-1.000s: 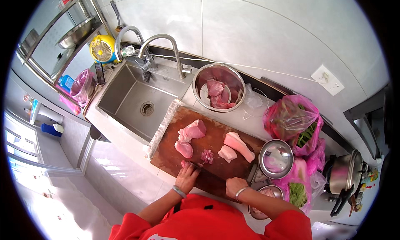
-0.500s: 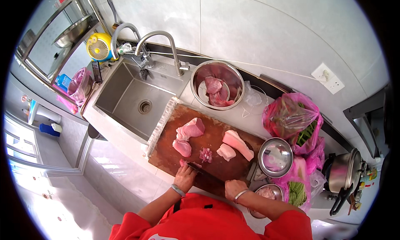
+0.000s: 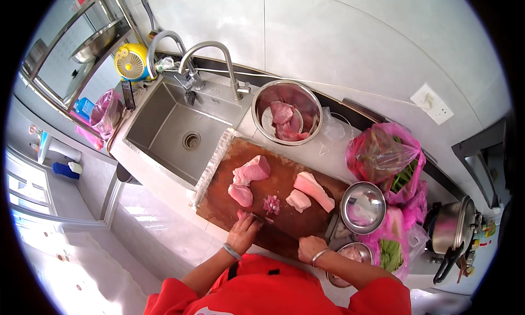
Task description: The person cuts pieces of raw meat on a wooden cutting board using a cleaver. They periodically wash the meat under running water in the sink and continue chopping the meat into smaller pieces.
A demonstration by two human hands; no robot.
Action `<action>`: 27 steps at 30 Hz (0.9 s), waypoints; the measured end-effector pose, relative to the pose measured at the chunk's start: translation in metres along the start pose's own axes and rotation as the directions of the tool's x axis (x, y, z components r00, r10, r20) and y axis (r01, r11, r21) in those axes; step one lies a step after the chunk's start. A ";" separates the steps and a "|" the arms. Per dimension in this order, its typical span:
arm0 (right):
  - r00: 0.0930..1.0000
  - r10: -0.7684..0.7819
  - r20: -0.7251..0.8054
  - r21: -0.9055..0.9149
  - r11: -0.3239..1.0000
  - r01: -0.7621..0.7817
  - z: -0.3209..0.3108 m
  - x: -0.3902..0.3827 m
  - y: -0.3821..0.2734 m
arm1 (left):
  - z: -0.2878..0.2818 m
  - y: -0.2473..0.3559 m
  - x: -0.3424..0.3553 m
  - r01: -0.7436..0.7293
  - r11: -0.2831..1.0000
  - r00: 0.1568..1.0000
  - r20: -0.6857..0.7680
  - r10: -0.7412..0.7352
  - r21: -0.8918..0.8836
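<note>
My right hand grips the handle of a kitchen knife, its dark blade slanting across the near side of a brown cutting board. Close to the blade's tip, the closed fingers of my left hand hold a small piece of meat down on the board, mostly hidden by the fingers. Just beyond the blade sits a little heap of chopped meat. Two pink chunks of meat lie farther left. A pale strip of fatty pork and a smaller pale piece rest on the right.
A steel sink with a tap adjoins the board's left. Behind the board stands a steel pot with meat inside. To the right are a steel bowl, a smaller bowl of minced meat, pink vegetable bags and a pressure cooker.
The knife has shifted slightly right, away from my left fingers, and bits of meat now show beside its blade. My left hand stays nearly in place.
</note>
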State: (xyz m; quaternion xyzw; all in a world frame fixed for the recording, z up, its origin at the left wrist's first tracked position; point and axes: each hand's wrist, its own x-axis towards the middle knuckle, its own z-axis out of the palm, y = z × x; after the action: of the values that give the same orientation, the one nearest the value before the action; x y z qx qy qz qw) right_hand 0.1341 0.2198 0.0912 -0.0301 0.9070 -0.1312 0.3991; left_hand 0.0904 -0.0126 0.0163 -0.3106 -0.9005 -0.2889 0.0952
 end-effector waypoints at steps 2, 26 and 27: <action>1.000 -0.013 -0.015 0.025 1.000 0.013 0.008 -0.004 -0.003 | 0.003 -0.002 -0.007 0.031 1.000 0.997 0.066 -0.031 0.002; 1.000 -0.024 0.019 0.087 0.996 0.022 -0.004 0.030 -0.042 | 0.008 -0.011 -0.010 0.036 0.997 0.974 0.221 -0.050 0.067; 0.999 -0.033 0.004 0.084 0.996 0.033 -0.003 0.029 -0.041 | 0.008 -0.011 -0.011 0.048 0.996 0.972 0.224 -0.064 0.075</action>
State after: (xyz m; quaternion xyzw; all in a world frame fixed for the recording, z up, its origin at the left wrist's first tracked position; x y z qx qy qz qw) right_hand 0.1104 0.1766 0.0826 -0.0287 0.8990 -0.1758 0.4000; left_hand 0.0922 -0.0205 0.0007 -0.3127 -0.9233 -0.2230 -0.0055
